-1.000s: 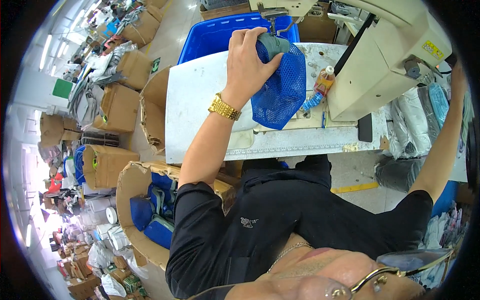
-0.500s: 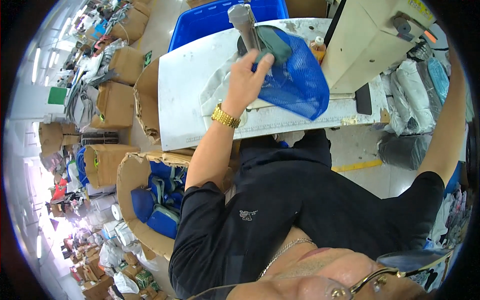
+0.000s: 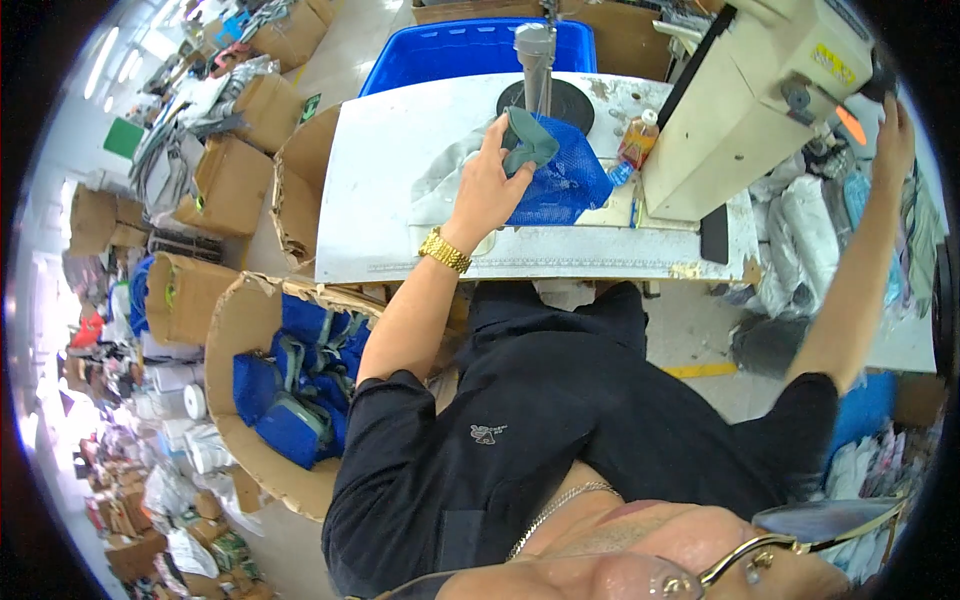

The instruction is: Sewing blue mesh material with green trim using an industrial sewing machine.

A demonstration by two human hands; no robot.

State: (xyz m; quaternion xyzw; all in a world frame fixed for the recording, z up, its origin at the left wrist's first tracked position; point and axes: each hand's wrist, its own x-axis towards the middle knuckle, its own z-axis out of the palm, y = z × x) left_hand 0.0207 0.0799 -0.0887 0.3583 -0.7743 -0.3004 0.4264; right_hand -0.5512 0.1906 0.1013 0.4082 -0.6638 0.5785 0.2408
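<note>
My left hand (image 3: 495,185), with a gold watch above its wrist, grips the grey-green band (image 3: 525,140) of a blue mesh piece (image 3: 570,185) beside the sewing machine's metal post (image 3: 533,55). A black round plate (image 3: 575,100) surrounds the post's base. An off-white cloth (image 3: 435,185) lies left of the piece, and a bottle with orange label (image 3: 633,145) stands to its right. My right hand (image 3: 894,130) is closed at the black handwheel (image 3: 880,80) on the cream machine housing (image 3: 730,130).
A blue tub (image 3: 400,60) sits beyond the white worktable (image 3: 370,150). An open carton (image 3: 235,310) of blue-and-green pieces stands by my left arm, with stacked cartons (image 3: 215,185) farther left. Bundled grey and white goods (image 3: 790,240) lie on the right.
The mesh piece was up at the needle, then swung right and has come back left, lower, exposing the post and black plate. My left hand moved down with it.
</note>
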